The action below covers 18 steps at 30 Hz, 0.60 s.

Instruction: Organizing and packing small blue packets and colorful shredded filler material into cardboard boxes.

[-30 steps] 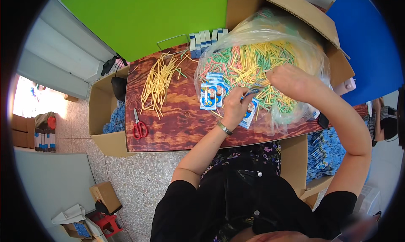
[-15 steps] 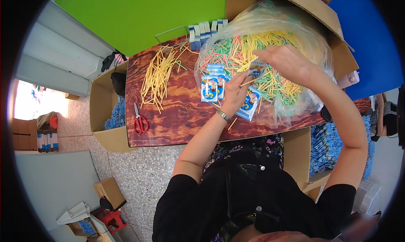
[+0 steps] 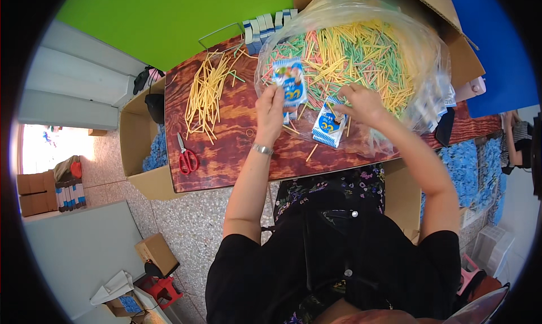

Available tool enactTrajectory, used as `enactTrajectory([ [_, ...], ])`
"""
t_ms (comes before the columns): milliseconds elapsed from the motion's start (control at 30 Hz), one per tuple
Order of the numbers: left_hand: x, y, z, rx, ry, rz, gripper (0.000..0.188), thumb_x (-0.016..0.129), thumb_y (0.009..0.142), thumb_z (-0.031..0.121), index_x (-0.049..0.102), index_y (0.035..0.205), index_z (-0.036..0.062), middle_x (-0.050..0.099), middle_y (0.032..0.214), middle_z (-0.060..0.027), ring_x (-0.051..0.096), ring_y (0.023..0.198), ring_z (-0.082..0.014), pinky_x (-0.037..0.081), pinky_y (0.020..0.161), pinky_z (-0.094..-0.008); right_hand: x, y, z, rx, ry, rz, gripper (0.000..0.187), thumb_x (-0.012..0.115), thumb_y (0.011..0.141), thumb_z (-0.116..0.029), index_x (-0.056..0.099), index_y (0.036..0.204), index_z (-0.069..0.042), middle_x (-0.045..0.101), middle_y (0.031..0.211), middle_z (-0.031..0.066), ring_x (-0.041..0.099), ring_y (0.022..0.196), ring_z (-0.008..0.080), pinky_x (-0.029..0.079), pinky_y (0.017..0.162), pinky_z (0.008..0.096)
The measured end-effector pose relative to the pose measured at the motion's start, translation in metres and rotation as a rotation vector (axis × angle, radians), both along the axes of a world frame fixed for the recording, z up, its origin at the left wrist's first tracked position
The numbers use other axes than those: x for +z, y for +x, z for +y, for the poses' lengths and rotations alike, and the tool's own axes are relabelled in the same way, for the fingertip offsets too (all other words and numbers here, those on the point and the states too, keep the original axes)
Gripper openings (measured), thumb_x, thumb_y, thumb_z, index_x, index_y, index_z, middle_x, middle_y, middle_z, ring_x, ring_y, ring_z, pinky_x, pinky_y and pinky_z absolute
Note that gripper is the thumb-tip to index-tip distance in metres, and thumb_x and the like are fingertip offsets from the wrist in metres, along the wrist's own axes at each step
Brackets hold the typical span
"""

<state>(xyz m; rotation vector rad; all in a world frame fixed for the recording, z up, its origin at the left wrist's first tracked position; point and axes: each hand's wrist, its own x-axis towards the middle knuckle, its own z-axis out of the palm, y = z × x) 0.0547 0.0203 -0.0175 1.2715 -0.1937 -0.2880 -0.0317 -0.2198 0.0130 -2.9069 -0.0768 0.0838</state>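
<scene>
My left hand (image 3: 271, 110) is closed on a blue and white packet (image 3: 289, 78), held upright over the near left side of the plastic bag. Part of another packet shows just below it. My right hand (image 3: 364, 105) has its fingers curled at the top edge of a second blue and white packet (image 3: 329, 125), lying at the bag's near edge. Behind both hands, the clear plastic bag (image 3: 432, 70) is full of short yellow, green and pink sticks (image 3: 339, 56). A few loose yellow sticks lie around the packets.
Long yellow sticks (image 3: 206, 95) lie heaped on the wood-grain table (image 3: 231, 166), left of the bag. Red-handled scissors (image 3: 187, 159) rest near the left edge. Small blue and white boxes (image 3: 261, 31) stand at the back. An open carton (image 3: 132, 149) with blue packets adjoins the table.
My left hand has moved left and up with a packet. My right hand has come down from above the sticks to the other packet. The view has shifted slightly.
</scene>
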Motion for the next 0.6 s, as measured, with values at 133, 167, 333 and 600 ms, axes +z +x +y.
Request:
enactTrajectory([
  [133,-0.037,-0.015,0.049,-0.004,0.321,-0.043,0.02,0.051,0.099,0.015,0.063,0.106,-0.0001,0.063,0.083,0.0009,0.054,0.066,-0.0038,0.046,0.053,-0.0194,-0.032,0.001,0.024,-0.065,0.006,-0.079,0.048,0.069,0.081,-0.041,0.054,0.116,-0.012,0.054,0.11,0.0142,0.055,0.106,0.0322,0.053,0.076,0.0456],
  [167,-0.043,-0.016,0.055,-0.012,0.341,0.012,0.02,0.052,0.098,0.015,0.064,0.105,0.0001,0.062,0.08,0.0021,0.051,0.062,-0.0021,0.041,0.05,-0.0185,-0.046,0.004,0.018,-0.094,-0.019,-0.192,0.044,0.069,0.082,-0.037,0.054,0.115,-0.013,0.055,0.104,0.0128,0.056,0.102,0.0321,0.052,0.077,0.0448],
  [333,-0.067,-0.014,0.066,-0.036,0.413,0.027,0.02,0.054,0.098,0.017,0.064,0.103,0.0006,0.06,0.077,0.0035,0.048,0.059,-0.0015,0.042,0.051,-0.0187,-0.035,0.015,-0.035,-0.252,-0.137,-0.305,0.036,0.064,0.085,-0.03,0.056,0.117,-0.014,0.057,0.101,0.0103,0.059,0.095,0.0317,0.052,0.075,0.0436],
  [600,-0.064,-0.015,0.054,0.258,1.059,-0.666,0.032,0.068,0.084,0.015,0.059,0.112,0.0012,0.062,0.103,-0.0173,0.061,0.086,-0.0312,0.05,0.076,-0.0387,-0.025,-0.004,-0.016,-0.309,0.15,-0.016,0.034,0.071,0.08,-0.031,0.057,0.1,-0.007,0.064,0.094,0.0166,0.062,0.091,0.0339,0.05,0.075,0.0462],
])
